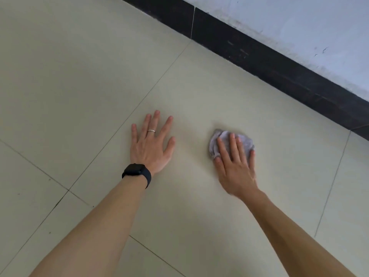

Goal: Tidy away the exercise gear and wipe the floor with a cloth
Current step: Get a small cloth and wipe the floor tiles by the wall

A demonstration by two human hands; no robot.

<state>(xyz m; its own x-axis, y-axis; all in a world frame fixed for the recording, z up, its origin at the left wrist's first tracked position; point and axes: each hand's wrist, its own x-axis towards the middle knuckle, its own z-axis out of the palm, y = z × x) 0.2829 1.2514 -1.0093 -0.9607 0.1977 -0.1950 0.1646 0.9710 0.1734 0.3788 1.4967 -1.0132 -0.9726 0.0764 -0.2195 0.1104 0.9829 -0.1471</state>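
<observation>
A crumpled grey cloth [246,140] lies on the pale tiled floor [79,86]. My right hand [236,164] presses flat on top of it, fingers spread over the bunched fabric, with the cloth showing beyond the fingertips and at the left side. My left hand [152,143] rests palm down on the bare tile to the left of the cloth, fingers apart and holding nothing. It wears a ring, and a black watch sits on that wrist. No exercise gear is in view.
A black skirting board [279,68] runs diagonally from top centre to the right edge, under a whitish wall [299,27]. Thin grout lines cross the floor tiles.
</observation>
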